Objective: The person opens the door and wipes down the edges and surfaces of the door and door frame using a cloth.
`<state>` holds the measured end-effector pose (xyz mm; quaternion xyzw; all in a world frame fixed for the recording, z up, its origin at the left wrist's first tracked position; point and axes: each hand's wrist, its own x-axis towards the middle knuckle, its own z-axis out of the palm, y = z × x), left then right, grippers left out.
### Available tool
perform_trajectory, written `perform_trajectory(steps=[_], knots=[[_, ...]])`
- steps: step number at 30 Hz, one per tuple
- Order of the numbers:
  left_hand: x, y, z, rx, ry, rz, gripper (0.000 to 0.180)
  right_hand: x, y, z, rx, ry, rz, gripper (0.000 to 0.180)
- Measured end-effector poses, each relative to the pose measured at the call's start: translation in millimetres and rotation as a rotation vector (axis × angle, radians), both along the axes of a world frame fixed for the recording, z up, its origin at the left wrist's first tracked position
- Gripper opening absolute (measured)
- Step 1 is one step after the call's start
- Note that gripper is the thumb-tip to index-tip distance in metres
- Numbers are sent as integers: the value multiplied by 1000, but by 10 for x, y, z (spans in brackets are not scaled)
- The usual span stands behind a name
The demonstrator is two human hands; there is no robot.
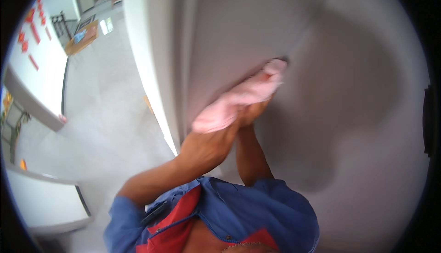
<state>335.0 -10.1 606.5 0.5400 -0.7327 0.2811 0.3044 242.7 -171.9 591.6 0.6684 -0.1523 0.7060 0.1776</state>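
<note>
Head view: both hands up on grey wall panel [349,115], pink cloth [239,104] bunched between. Left hand [206,145] closed on cloth's lower end; right hand [255,110] mostly hidden under cloth, grip can't tell. Cloth tip at vertical seam [301,42]. To wipe well: flatten cloth, firm even pressure, overlap strokes along seam. Floor [105,115] at left, blurred.

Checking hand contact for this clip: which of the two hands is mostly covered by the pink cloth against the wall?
The left hand: the pink cloth drapes over its fingers. The right hand shows bare beneath the cloth's lower edge, beside the grey wall.
</note>
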Motion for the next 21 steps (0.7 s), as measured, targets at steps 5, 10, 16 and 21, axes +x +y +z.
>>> perform_trajectory(steps=[5, 10, 16, 21], knots=[[-114, -37, 436, 9, -115, -64, 59, 8, 155, 458, -41, 37, 116, 70], [273, 44, 517, -154, -130, 29, 64, 389, 208, 854, -150, 83, 157, 72], [461, -338, 766, -54, -283, -110, 61, 468, 110, 1067, -170, 83, 109, 74], [699, -139, 553, -459, 58, -233, 53, 715, 297, 934, -178, 129, 160, 76]])
